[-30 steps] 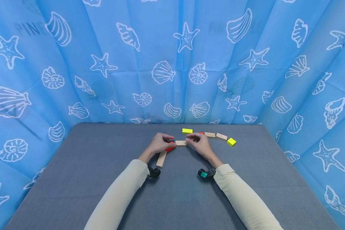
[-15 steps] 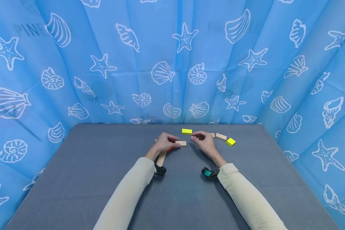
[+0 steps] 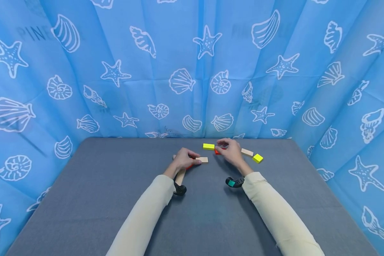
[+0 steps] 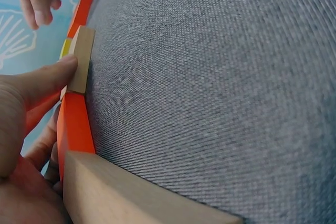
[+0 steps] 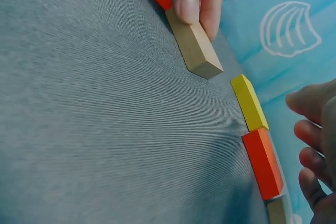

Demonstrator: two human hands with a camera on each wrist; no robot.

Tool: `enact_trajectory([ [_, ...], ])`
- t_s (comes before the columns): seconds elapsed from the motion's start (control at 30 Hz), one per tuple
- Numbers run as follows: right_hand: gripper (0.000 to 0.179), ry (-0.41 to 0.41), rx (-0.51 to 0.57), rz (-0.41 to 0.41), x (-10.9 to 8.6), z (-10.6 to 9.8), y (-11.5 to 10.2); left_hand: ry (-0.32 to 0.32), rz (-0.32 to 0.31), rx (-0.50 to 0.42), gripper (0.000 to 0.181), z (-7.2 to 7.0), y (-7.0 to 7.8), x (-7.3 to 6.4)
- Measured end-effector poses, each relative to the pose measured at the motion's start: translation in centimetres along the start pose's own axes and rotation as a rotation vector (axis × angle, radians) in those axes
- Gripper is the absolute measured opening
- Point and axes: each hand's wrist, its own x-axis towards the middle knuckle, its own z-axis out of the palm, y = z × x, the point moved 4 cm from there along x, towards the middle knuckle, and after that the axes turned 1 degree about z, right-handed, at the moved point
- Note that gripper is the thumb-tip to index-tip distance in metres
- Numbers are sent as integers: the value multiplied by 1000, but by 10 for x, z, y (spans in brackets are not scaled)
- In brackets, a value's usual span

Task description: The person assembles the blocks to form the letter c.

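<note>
With thumb in front and fingers behind, my left hand (image 3: pixel 180 159) pinches the left end of a plain wooden block (image 3: pixel 204 160) on the table. A red block (image 4: pixel 77 124) adjoins that end, followed by another wooden block (image 4: pixel 131 192) running toward me; my hand covers part of this row in the head view. My right hand (image 3: pixel 232 152) hovers by a second red block (image 5: pixel 263 163), its fingers loosely bent and apart from it in the right wrist view. A yellow block (image 5: pixel 249 103) lies end to end with that red one.
Right of my right hand, a wooden block (image 3: pixel 247 152) and a yellow block (image 3: pixel 257 158) continue the back row. The grey table (image 3: pixel 204 220) ends at a blue shell-patterned curtain (image 3: pixel 192 103). Black wrist devices (image 3: pixel 235 182) hang below both wrists.
My right hand has left the wooden block's right end and moved up and right to the back row. My left hand has shifted right, from the red block onto the wooden block.
</note>
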Motion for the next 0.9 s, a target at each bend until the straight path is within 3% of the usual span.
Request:
enact_trajectory([
  [0.27,44,-141,-190,31,13,17,-2,-7,2,-9,21,0,-1,0],
  [0.47,43,-186,-288,56,18,29,1,-7,-21,-6,21,1,-2,1],
  [0.73,36,-175,-294,119,17,32,2,1,-41,-13,20,2,0,1],
  [0.9,35,-108,-266,105,16,32,-2,9,-53,-2,20,3,-3,2],
])
